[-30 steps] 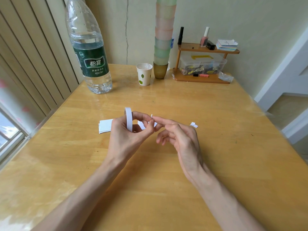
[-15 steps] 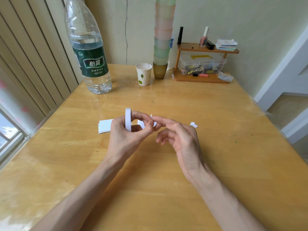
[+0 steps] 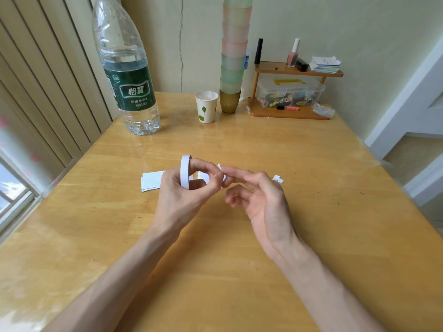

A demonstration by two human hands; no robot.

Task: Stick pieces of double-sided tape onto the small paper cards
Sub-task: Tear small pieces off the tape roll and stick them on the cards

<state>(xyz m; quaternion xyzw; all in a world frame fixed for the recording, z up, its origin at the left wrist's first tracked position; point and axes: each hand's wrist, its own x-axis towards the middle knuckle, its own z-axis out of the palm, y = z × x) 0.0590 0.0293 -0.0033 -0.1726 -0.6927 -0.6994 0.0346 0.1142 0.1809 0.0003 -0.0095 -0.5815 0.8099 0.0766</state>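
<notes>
**Tape end lifted off the roll between both hands; no piece laid on a card yet.**

The tape roll [image 3: 185, 172] stands on edge in the left hand [image 3: 179, 195], above the desk [image 3: 239, 271]. The fingers curl round and through the ring, probably so that the roll can turn as strip comes off. Just right of the roll the tape end [image 3: 220, 167] sticks up. It is pinched by the left thumb and forefinger and by the thumb and forefinger of the right hand [image 3: 261, 200], whose other fingers curl loosely on nothing. Two pinches this close suit tearing off a short piece. Just left of the roll the paper cards [image 3: 152, 180] lie stacked flat, within easy reach. Further right of the roll, past the right hand, lies a white scrap [image 3: 278, 179]; tape or backing, cannot tell. Far behind the roll stand a water bottle [image 3: 127, 75] and a paper cup [image 3: 206, 106].
</notes>
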